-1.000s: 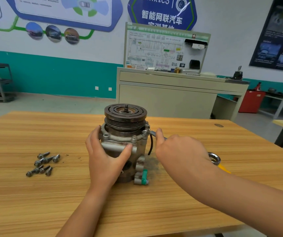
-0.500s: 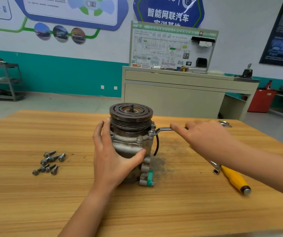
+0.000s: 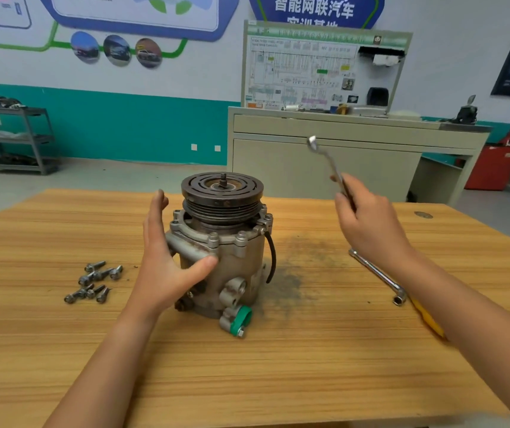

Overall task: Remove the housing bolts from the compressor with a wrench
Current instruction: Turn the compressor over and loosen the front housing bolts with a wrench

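Observation:
The grey compressor (image 3: 232, 261) stands upright in the middle of the wooden table (image 3: 247, 381), its dark pulley on top. Bolt heads ring its upper flange. My left hand (image 3: 170, 261) rests against the housing's left side, thumb on the front, fingers straight and lifted beside the pulley. My right hand (image 3: 371, 223) grips a silver ring wrench (image 3: 324, 162) and holds it up in the air to the right of the compressor, its ring end pointing up and clear of the bolts.
Several loose bolts (image 3: 93, 281) lie on the table to the left. A socket driver with a yellow handle (image 3: 392, 285) lies at the right, partly under my right forearm. A dark grime patch (image 3: 290, 273) stains the wood beside the compressor. A beige cabinet (image 3: 324, 159) stands behind.
My right hand lifted the wrench off the flange bolt and raised it up and to the right. My left hand loosened, its fingers now straight beside the pulley.

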